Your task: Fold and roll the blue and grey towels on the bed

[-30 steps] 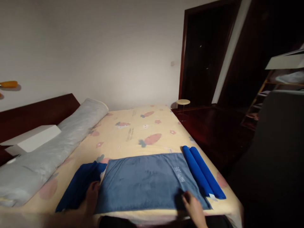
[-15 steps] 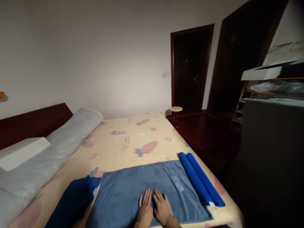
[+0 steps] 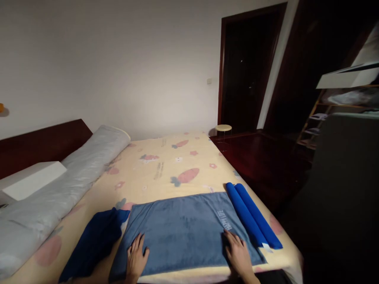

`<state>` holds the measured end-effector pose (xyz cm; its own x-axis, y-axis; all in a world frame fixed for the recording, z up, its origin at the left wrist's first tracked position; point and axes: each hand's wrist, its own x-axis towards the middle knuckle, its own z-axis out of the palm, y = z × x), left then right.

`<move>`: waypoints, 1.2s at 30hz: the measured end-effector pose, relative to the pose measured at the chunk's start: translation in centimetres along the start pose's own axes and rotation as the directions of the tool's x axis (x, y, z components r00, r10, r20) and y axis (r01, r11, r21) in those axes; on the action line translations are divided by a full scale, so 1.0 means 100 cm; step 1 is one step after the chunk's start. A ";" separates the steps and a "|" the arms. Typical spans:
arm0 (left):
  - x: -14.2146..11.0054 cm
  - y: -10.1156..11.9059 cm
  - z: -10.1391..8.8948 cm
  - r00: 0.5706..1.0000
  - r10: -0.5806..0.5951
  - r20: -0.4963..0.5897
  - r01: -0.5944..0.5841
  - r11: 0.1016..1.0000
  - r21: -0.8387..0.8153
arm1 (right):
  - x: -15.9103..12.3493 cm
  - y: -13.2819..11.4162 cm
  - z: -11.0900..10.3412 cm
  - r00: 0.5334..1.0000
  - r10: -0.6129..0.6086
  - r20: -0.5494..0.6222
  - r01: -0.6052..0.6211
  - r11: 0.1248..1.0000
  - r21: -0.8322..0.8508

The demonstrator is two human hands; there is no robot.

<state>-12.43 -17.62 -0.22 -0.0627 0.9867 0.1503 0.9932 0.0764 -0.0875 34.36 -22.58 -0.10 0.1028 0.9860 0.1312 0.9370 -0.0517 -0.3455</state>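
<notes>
A grey-blue towel [image 3: 183, 232] lies spread flat on the bed, with pale lettering near its right end. On the towel's left part rests my left hand [image 3: 137, 254], fingers stretched out and thumb apart. My right hand [image 3: 237, 250] lies on the right part, just below the lettering, its fingers extended and slightly bent. Neither hand holds anything. To the right of the towel, two bright blue rolls of cloth [image 3: 251, 217] lie side by side, a small white tag at the near end. A crumpled dark blue cloth [image 3: 96, 240] is left of the towel, near my left forearm.
The bed [image 3: 166, 185] has a cream sheet with carrot prints. A long grey bolster [image 3: 79, 177] and a white box [image 3: 35, 181] lie along the headboard [image 3: 44, 138]. Beyond the bed stands a round stool [image 3: 223, 128]; a shelf rack [image 3: 340, 94] is at the right.
My hands have moved apart from the towel's middle, the left to its left part and the right to its right part. The view has shifted a little.
</notes>
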 end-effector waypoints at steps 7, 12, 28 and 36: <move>0.000 0.046 -0.015 0.988 0.155 -0.017 -0.156 0.982 -0.105 | 0.008 -0.084 0.006 0.997 -0.073 0.015 0.072 0.993 0.098; -0.001 0.128 -0.012 0.919 0.390 0.055 -0.352 0.877 -0.326 | 0.013 -0.156 0.022 0.961 -0.182 0.210 0.141 0.970 0.197; 0.005 0.047 0.001 0.986 -0.135 -0.093 0.132 0.991 -0.036 | -0.007 0.014 0.015 0.983 0.170 -0.065 -0.165 0.984 0.065; 0.005 0.051 -0.002 0.988 -0.134 -0.076 0.131 0.990 -0.053 | 0.021 -0.101 0.016 0.990 -0.142 0.028 0.134 0.973 0.189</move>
<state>-7.42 -16.81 -0.40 -0.1880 0.9535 0.2354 0.9803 0.1969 -0.0146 24.53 -19.73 2.16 -0.0403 0.9875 0.1526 0.8621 0.1116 -0.4943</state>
